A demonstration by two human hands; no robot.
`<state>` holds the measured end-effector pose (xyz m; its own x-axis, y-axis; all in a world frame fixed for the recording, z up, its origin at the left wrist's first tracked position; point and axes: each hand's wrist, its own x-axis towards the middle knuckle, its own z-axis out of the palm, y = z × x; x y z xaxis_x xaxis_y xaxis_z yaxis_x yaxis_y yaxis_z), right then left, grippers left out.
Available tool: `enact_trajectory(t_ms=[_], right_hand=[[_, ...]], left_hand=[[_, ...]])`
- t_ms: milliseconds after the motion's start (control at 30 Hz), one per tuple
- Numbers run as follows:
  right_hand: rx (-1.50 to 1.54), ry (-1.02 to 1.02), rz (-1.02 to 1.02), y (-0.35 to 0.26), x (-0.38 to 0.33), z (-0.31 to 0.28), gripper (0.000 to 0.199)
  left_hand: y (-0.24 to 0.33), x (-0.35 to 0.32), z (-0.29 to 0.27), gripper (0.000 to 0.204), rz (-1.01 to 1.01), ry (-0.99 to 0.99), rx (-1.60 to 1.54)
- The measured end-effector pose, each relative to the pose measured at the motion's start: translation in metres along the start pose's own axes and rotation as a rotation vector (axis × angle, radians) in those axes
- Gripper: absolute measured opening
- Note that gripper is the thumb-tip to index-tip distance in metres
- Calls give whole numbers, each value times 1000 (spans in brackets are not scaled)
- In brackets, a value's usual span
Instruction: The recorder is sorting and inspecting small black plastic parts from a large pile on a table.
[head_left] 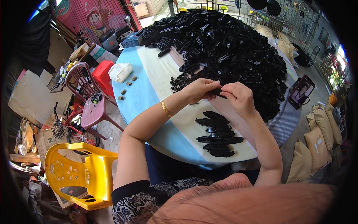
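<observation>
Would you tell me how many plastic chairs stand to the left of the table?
2: a yellow chair nearest the person, and a maroon chair behind it by the table edge. Clutter may hide others.

The premises appeared to be an informal piecework workshop set up in a semi-open yard or shopfront. A round table (149,86) with a blue and cream cover carried a very large heap of black plastic parts (227,44), and a short row of assembled pieces (218,138) lay near its front edge. Plastic chairs, one yellow (80,175) and one maroon (89,100), stood alongside. Filled tan sacks (317,145) were stacked on the concrete floor to one side. Cardboard boxes (44,140), a small bicycle (76,128) and a parked scooter (112,37) crowded the other side. Wire mesh fencing (294,18) closed off the rear.
</observation>
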<state>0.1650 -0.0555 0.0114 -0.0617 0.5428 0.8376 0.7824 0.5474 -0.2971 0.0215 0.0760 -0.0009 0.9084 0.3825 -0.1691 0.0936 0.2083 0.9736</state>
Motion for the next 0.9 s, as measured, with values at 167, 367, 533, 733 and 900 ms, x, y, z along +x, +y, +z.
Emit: enact_trajectory(t_ms=[167, 367, 533, 733, 900], right_hand=[[-94, -44, -39, 4, -2, 1, 13], [-255, -89, -115, -2, -3, 2, 13], [-247, -136, -94, -2, -5, 2, 15], [348, -478, 904, 0, 1, -11, 29], [403, -512, 901, 0, 6, -18, 29]], left_hand=[[5, -8, 6, 46, -49, 9, -78], [-2, -4, 0, 37, -18, 10, -39], [0, -7, -1, 27, 25, -27, -26], [10, -17, 9, 33, 253, 25, 379], [14, -25, 19, 29, 446, 101, 702]])
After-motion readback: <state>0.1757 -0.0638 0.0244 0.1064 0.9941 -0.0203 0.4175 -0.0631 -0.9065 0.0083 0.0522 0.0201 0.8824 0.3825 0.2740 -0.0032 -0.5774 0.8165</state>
